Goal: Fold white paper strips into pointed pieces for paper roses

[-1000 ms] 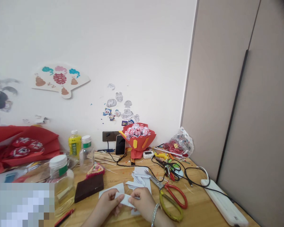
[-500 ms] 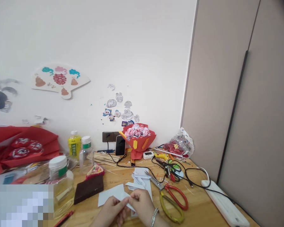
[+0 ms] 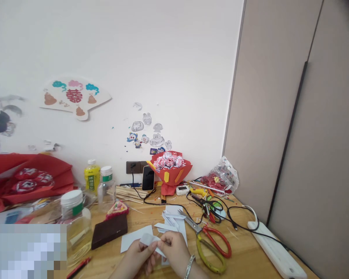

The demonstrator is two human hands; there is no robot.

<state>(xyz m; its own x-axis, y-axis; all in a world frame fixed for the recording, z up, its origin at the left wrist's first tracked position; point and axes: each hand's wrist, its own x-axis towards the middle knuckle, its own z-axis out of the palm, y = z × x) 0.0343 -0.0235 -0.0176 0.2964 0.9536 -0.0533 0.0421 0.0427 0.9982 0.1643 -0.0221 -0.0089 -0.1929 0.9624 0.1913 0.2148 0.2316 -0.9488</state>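
Between my two hands is a small piece of white paper [image 3: 148,238], pinched from both sides and bent. My left hand [image 3: 141,254] is closed on its left part, thumb on top. My right hand [image 3: 174,248], with a silver bracelet at the wrist, pinches the right part. Under and beside the left hand lies a flat white paper sheet [image 3: 130,239]. Just beyond the right hand, folded white paper strips [image 3: 170,221] rest on another sheet. Large scissors [image 3: 211,248] with one red and one yellow-green handle lie to the right of my right hand.
A dark brown box [image 3: 109,232], clear jars [image 3: 72,209] and a red pen [image 3: 79,267] are at left. Behind stand a phone [image 3: 148,178] and a red-wrapped bouquet [image 3: 169,172]. Cables, smaller scissors [image 3: 209,205] and a white power strip [image 3: 276,250] lie at right.
Both hands stay close together over the table. The paper between them has turned and bent, and its left part now stands up above the left thumb.
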